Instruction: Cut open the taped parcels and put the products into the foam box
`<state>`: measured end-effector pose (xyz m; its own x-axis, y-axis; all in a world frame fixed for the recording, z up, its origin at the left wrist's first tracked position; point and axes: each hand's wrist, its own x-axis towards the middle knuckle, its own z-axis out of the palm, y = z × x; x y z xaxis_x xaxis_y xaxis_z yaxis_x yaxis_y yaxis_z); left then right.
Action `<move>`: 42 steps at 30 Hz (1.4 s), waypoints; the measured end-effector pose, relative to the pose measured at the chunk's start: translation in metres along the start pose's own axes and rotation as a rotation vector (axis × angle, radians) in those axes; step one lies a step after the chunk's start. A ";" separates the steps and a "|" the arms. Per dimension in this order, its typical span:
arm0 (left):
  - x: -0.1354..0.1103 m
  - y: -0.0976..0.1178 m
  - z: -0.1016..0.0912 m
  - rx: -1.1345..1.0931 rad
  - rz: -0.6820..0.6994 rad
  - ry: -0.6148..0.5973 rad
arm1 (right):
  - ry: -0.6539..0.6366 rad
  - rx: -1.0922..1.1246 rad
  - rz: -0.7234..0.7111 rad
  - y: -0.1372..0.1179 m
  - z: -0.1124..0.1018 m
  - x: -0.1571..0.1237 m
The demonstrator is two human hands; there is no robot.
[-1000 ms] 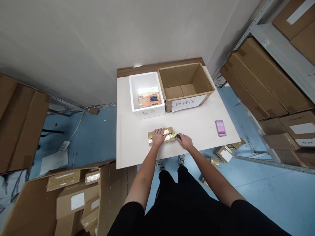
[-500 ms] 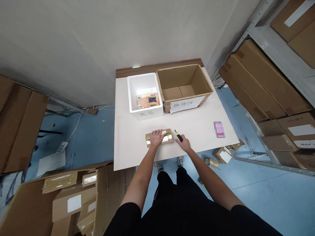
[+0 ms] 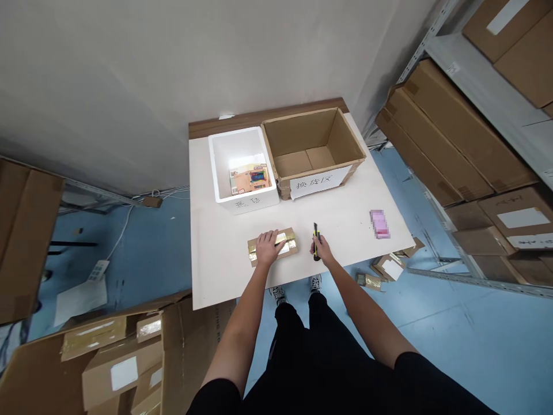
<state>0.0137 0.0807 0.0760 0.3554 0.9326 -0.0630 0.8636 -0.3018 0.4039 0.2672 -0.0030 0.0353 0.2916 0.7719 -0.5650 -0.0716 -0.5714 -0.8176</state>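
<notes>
On the white table (image 3: 233,276) lies a small cardboard box (image 3: 291,241) with shiny tape and a white label. My left hand (image 3: 266,248) grips it from above, covering its middle. To the right of the box, a black and yellow utility knife (image 3: 316,233) is in my right hand (image 3: 322,249), pointing toward the back of the table and apart from the box. Farther back stand a white foam box (image 3: 254,202) holding colourful printed packages (image 3: 249,180) and an open cardboard box (image 3: 313,155) with a handwritten sign.
A pink blurred item (image 3: 379,223) lies near the table's right edge. Several parcels fill a large carton (image 3: 173,346) at the lower left. Shelving with brown boxes (image 3: 449,138) stands to the right. Small boxes (image 3: 389,268) rest on the blue floor beyond the table edge.
The utility knife has swung upright in my right hand and moved away from the box's right end. My left hand stays on the box. The view has shifted slightly.
</notes>
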 end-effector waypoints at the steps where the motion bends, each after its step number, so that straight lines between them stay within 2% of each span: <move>1: 0.000 -0.001 0.001 -0.003 0.001 0.004 | 0.000 0.024 0.016 0.003 -0.011 0.004; 4: 0.001 -0.004 0.005 0.003 -0.002 0.012 | 0.033 -0.009 0.098 0.015 -0.042 0.019; 7: 0.001 -0.005 0.007 0.020 0.004 0.024 | 0.138 -0.213 0.130 0.021 -0.066 0.039; 11: 0.001 -0.004 0.006 0.028 0.011 0.028 | 0.275 -0.590 0.032 0.014 -0.089 0.059; 13: 0.001 -0.003 0.005 0.021 0.005 0.019 | 0.386 -0.681 -0.031 0.006 -0.090 0.059; 15: 0.001 -0.001 0.005 0.016 -0.005 0.007 | 0.427 -0.673 -0.084 -0.002 -0.076 0.049; 16: 0.001 0.000 0.005 0.015 -0.011 0.002 | 0.380 -0.639 -0.109 -0.004 -0.062 0.040; 17: 0.001 0.001 0.005 0.014 -0.015 -0.001 | 0.279 -0.593 -0.129 -0.006 -0.045 0.030; 19: 0.000 0.004 0.007 0.009 -0.022 -0.005 | -0.004 -0.500 -0.152 -0.006 -0.002 0.009; 20: -0.001 0.006 0.007 0.009 -0.027 -0.004 | -0.096 -0.484 -0.167 -0.006 0.019 0.000; 21: -0.001 0.007 0.007 0.012 -0.038 0.001 | -0.104 -0.489 -0.167 -0.007 0.039 -0.007; 24: -0.005 0.002 0.005 0.030 -0.109 0.008 | 0.022 -0.493 -0.104 -0.018 0.080 -0.011; 30: -0.022 -0.039 -0.015 -0.080 -0.339 -0.104 | 0.103 -0.690 -0.083 -0.084 0.130 0.029; 34: -0.033 -0.065 -0.027 -0.354 -0.432 -0.102 | 0.107 -0.800 -0.064 -0.114 0.157 0.031; 36: -0.039 -0.073 -0.029 -0.470 -0.459 -0.087 | 0.122 -0.818 -0.101 -0.112 0.160 0.017; 38: -0.046 -0.077 -0.026 -0.508 -0.502 -0.041 | 0.124 -0.823 -0.196 -0.100 0.161 -0.002; 40: -0.053 -0.078 -0.021 -0.479 -0.561 0.033 | 0.082 -0.840 -0.299 -0.082 0.162 -0.021; 42: -0.056 -0.077 -0.016 -0.395 -0.541 0.112 | 0.066 -0.837 -0.343 -0.067 0.163 -0.033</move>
<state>-0.0784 0.0545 0.0637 -0.1476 0.9531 -0.2644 0.7061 0.2887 0.6466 0.1070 0.0551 0.0903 0.2253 0.9342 -0.2765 0.7388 -0.3488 -0.5767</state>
